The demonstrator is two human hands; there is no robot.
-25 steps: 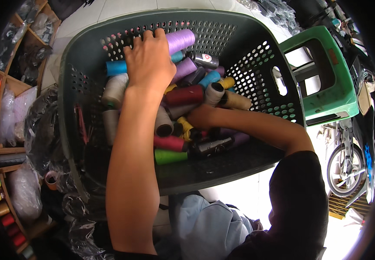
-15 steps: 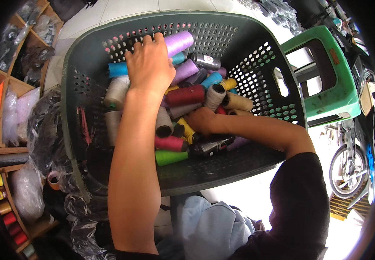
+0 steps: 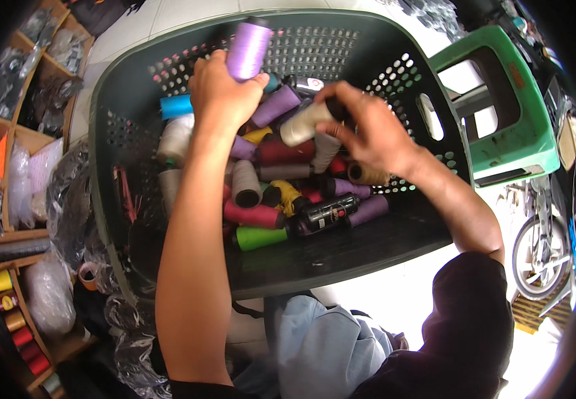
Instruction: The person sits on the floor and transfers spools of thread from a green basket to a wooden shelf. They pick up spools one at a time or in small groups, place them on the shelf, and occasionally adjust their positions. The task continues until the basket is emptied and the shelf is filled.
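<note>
My left hand (image 3: 225,90) is closed round a light purple thread spool (image 3: 248,52), held tilted near the far wall of a dark plastic basket (image 3: 281,269). Over the basket's right half, my right hand (image 3: 371,130) grips a cream thread spool (image 3: 306,125) between thumb and fingers. Beneath both hands lies a jumble of spools: a dark red one (image 3: 284,151), a blue one (image 3: 176,106), a bright green one (image 3: 261,237), a grey one (image 3: 245,183) and a pink-red one (image 3: 254,214). A black bottle-like item (image 3: 328,214) rests among them.
Right of the basket stands a green plastic stool (image 3: 517,100), with a bicycle wheel (image 3: 537,256) beyond it. Wooden shelves (image 3: 45,63) with bagged goods line the left. Several small spools sit in a lower compartment (image 3: 18,332). Clear plastic bags (image 3: 68,193) crowd the basket's left side.
My right hand has come up out of the pile with the cream spool. My left hand has tipped the light purple spool more upright.
</note>
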